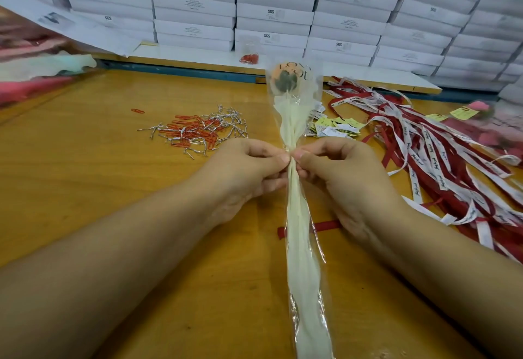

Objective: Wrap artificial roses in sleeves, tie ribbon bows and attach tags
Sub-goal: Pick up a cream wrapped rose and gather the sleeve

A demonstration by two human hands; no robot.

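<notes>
An artificial rose [285,77] with a pale stem sits inside a clear and cream sleeve [301,248] that runs from the table's far side toward me. My left hand [249,169] and my right hand [331,172] meet at the sleeve's narrow waist, and both pinch it there between thumb and fingers. Whatever is under the fingertips is hidden. A short red ribbon piece [319,227] lies on the table under the sleeve and my right wrist. Red and white printed ribbons [441,155] are heaped at the right. Small paper tags [336,128] lie beyond my right hand.
Red paper clips and silver twist ties [198,132] are scattered on the wooden table [113,177] to the left. A bag of red clips [249,58] lies at the back. Stacked white boxes [271,5] wall the far side. Pink items [478,106] lie far right.
</notes>
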